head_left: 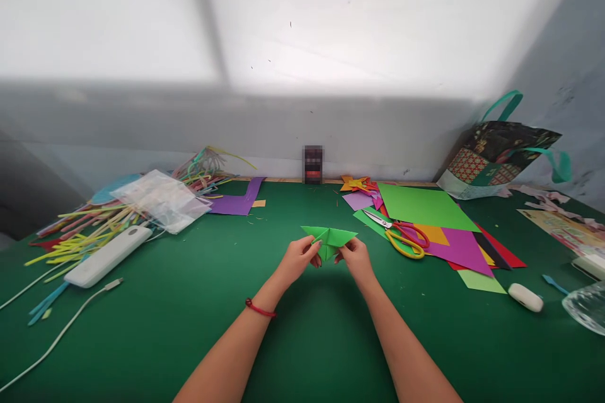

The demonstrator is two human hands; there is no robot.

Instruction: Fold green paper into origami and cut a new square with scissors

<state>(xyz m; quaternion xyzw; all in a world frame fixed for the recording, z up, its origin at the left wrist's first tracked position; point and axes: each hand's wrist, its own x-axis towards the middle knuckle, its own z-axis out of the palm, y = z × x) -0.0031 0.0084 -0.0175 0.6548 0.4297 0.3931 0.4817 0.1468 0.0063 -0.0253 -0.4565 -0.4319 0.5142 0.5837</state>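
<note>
Currently our left hand (304,254) and right hand (355,259) pinch opposite sides of the folded green paper (329,239) over the desk (189,302), so we'd best keep grip light, layers aligned, and creases sharp without crumpling the tips.

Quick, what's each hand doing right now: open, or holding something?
Left hand: closed, pinching the left side of the folded green paper.
Right hand: closed, holding that paper's right side.
</note>
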